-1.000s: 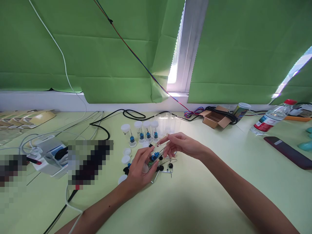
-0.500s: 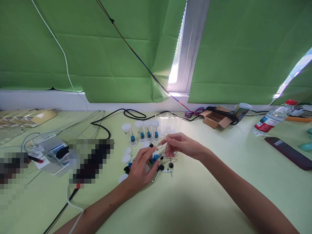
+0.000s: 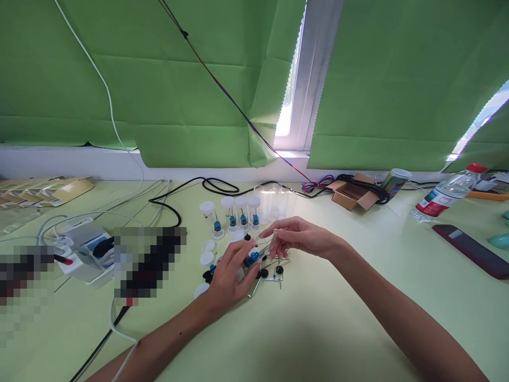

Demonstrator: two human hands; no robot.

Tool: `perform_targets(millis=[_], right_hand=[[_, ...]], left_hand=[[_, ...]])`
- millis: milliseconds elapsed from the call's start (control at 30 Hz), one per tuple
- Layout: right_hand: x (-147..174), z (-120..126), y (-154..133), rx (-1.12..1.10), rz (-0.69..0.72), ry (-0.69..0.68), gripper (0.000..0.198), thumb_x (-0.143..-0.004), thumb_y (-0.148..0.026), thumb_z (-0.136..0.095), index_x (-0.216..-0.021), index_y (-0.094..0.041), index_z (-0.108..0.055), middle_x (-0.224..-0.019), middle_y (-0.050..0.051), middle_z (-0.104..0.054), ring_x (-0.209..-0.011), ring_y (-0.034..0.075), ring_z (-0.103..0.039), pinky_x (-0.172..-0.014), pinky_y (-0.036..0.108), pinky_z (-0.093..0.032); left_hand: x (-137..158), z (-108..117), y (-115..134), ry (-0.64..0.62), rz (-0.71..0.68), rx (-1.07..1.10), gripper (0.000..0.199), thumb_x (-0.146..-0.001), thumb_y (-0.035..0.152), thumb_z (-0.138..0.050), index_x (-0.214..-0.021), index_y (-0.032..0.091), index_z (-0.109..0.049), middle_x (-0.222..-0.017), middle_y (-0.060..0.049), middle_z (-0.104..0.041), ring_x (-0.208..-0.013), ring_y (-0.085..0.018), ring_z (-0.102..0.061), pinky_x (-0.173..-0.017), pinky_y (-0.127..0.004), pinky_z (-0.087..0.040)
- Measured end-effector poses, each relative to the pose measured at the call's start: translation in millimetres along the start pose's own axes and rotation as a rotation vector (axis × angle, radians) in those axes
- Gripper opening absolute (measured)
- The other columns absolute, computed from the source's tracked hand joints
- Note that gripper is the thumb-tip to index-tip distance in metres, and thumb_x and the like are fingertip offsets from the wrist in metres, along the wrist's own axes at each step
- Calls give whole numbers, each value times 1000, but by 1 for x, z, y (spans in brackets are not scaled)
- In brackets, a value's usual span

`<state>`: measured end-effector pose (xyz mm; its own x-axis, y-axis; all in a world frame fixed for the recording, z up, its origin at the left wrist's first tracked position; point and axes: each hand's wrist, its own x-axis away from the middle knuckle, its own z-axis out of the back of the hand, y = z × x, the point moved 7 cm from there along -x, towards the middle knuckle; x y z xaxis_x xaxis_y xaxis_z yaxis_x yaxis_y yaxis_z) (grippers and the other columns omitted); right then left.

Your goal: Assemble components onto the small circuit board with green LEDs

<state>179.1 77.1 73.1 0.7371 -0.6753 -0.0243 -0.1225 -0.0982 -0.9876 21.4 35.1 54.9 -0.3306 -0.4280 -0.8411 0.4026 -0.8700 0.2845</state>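
Two sets of fingers meet over the table, and we look first at those of the left hand: partly curled, forefinger and thumb a little apart, holding a see-through tube between them. Those of the right hand are half bent at the tube's far end, the forefinger pointing towards it (whether they pinch something thin, we cannot tell).

Very little has changed over the last second: both hands keep their places, and only the right thumb and fingers seem to have shifted slightly. We take that to mean the fine handling at the tube's far end is at much the same stage, with the left grip never given up.

The tube lies tilted above the parts on the table, its upper end towards the right hand. We see a bright blue piece inside, and a whitish round end low by the left palm, half hidden.

Just beyond, bent metal rods with black wheels lie under and beside the hands. To the left we have loose white caps; behind stand four capped tubes with blue pieces inside; farther back runs a black cable.
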Motion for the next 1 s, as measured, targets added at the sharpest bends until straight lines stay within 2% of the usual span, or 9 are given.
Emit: perform_targets(millis=[567,1000], right_hand=[[-3,4,5,22,6,74,33,-88,-40,-67,-108,-14,-67,-76,6,-71,-66,11,-62,-65,25,-49],[-3,9,8,25,-22,115,33,-86,-40,-69,-107,-14,-68,-76,6,-72,-65,12,-62,-65,25,-49]], left_hand=[[-1,-3,0,-21,-31,-19,65,-83,8,-64,-143,23,-43,-113,-12,-61,-101,-23,-61,-80,-34,-57],[-1,-7,-3,-68,10,-16,64,-85,9,-63,-143,24,-41,-114,-12,-59,-102,-22,-60,-80,-33,-55]])
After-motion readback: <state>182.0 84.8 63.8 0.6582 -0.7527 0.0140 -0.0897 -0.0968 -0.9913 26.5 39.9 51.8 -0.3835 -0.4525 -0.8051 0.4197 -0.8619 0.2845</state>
